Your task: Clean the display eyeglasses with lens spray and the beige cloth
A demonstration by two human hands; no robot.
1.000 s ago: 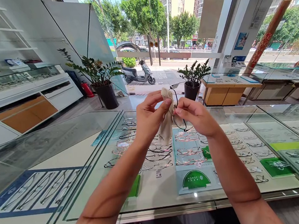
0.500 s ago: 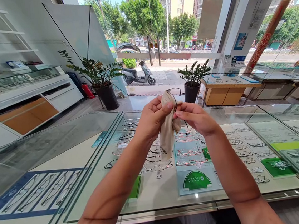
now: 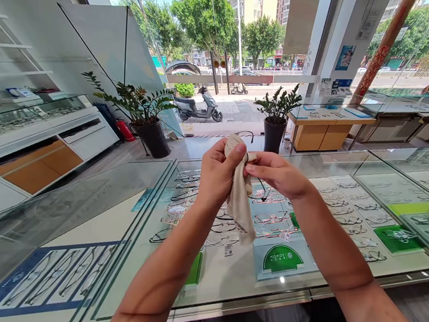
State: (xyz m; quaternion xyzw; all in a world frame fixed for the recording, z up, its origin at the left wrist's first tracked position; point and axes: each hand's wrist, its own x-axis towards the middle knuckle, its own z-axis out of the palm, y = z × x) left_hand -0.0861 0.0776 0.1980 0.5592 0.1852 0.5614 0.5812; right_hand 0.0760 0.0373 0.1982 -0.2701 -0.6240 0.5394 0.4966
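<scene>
My left hand [image 3: 219,171] is closed on a beige cleaning cloth [image 3: 243,219], thumb pressed on top, and the cloth is folded over part of a pair of eyeglasses [image 3: 263,192]. The cloth's loose end hangs down above the glass counter. Pinched between the fingers of my right hand [image 3: 277,171] is the middle of the eyeglasses' frame. One dark temple arm sticks out above the hands and the other hangs below them. The lens in the cloth is hidden.
Under my forearms stands a glass display counter [image 3: 221,289] with rows of eyeglasses inside and a green semicircular sign [image 3: 282,259]. Beyond it are two potted plants [image 3: 157,139], a fire extinguisher [image 3: 125,131] and another display counter [image 3: 327,130] at the right.
My left hand has tilted and shifted slightly left and down with the cloth, whose end hangs lower. The eyeglasses have turned a little, their temple arms moving left and down.
</scene>
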